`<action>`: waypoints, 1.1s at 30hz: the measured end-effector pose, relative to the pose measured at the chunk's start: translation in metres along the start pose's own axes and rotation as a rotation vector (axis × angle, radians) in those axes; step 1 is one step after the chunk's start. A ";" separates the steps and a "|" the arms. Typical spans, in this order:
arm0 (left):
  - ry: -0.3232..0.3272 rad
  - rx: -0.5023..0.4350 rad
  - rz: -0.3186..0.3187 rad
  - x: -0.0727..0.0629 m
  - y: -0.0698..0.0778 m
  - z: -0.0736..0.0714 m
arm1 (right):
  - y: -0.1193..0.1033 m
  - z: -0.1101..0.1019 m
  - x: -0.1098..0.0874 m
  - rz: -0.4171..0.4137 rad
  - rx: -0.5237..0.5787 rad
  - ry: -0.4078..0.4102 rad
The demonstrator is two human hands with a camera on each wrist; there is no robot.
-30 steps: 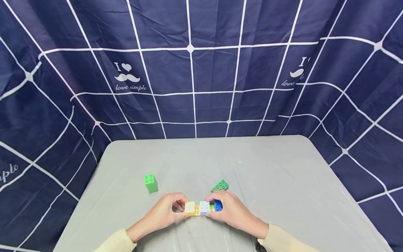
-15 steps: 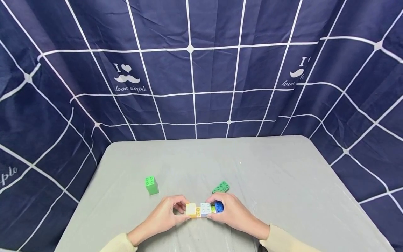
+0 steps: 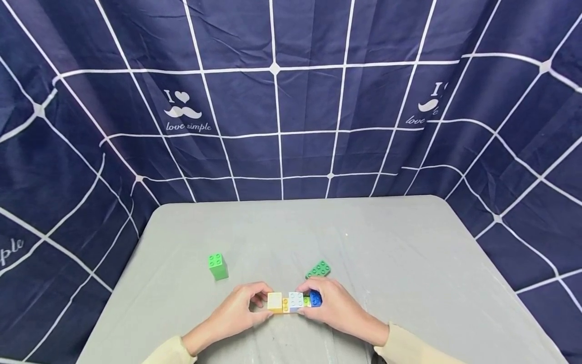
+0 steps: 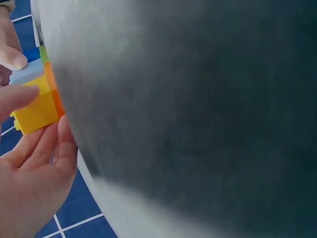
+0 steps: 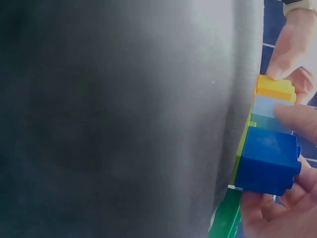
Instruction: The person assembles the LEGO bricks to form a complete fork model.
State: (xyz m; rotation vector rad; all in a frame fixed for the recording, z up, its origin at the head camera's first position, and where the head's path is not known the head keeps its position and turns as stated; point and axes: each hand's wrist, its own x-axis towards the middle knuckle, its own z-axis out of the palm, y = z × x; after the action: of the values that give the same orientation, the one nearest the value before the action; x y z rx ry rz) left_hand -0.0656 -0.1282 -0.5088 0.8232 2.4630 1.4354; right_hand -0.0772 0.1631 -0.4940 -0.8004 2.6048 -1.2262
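A row of toy building bricks lies at the table's near middle, between the two hands. My left hand (image 3: 243, 306) pinches the yellow brick (image 3: 275, 300) at its left end, which sits on an orange base (image 4: 53, 87). My right hand (image 3: 334, 306) pinches the light blue brick (image 3: 296, 299), its thumb on the near side in the right wrist view. Right of that come a lime green piece (image 3: 306, 301) and a dark blue brick (image 5: 269, 153), partly behind the right hand's fingers in the head view.
A tall bright green brick (image 3: 218, 266) stands upright left of the hands. A flat dark green brick (image 3: 318, 269) lies just beyond the right hand. The grey table (image 3: 391, 242) is enclosed by navy curtains (image 3: 304, 111) with white lines.
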 end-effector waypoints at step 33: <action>0.066 -0.031 -0.053 0.069 0.001 0.023 | 0.000 -0.024 -0.028 -0.134 -0.090 -0.010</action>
State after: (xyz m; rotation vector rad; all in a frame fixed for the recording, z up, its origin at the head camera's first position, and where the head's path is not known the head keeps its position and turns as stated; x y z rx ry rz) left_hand -0.1127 -0.0731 -0.5112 0.7108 2.4835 1.5012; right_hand -0.0622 0.1938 -0.4802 -1.0092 2.6525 -1.1411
